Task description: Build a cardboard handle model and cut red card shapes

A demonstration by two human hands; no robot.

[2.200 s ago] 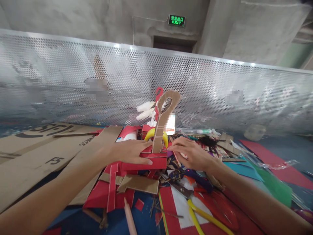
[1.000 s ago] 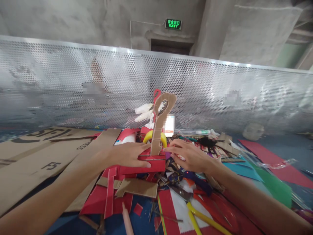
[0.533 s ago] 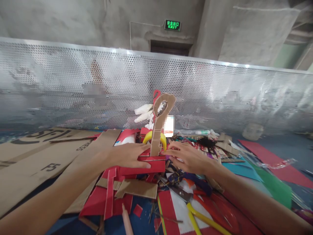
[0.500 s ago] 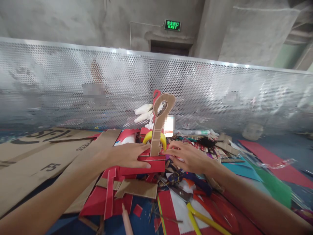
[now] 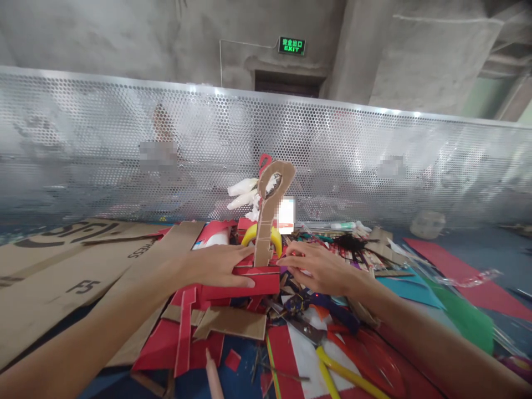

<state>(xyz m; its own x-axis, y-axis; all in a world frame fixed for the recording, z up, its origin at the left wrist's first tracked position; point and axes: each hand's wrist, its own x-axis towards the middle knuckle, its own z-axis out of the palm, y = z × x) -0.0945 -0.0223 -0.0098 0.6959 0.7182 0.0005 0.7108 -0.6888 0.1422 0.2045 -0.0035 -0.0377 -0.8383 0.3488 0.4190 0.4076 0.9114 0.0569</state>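
Hands were apart, one to each side of a red cardboard base (image 5: pixel 260 283) at mid-surface. Left hand (image 5: pixel 211 267) was clasped on the base's left end, thumb along the front face, fingers over the top. Right hand (image 5: pixel 322 269) had its fingers bent, tips just beside the base's right end; whether they pinched anything could not be told. Brown cardboard upright (image 5: pixel 265 221) rose from the base, looped at its head, leaning slightly right, with a yellow curved piece (image 5: pixel 276 240) showing on both sides behind it. Farther back: a red looped piece (image 5: pixel 265 162) and white pieces (image 5: pixel 243 188), partly hidden. Nearer side of the blue surface (image 5: pixel 241 382) held a brown cardboard offcut (image 5: pixel 235 323), a pale pink stick (image 5: pixel 213 374) and a yellow-handled tool (image 5: pixel 352 378). Flattened cardboard (image 5: pixel 83 277) lay at left; teal sheet (image 5: pixel 409 289) and green sheet (image 5: pixel 463 316) at right. Perforated metal screen (image 5: pixel 208 127) stood beyond.
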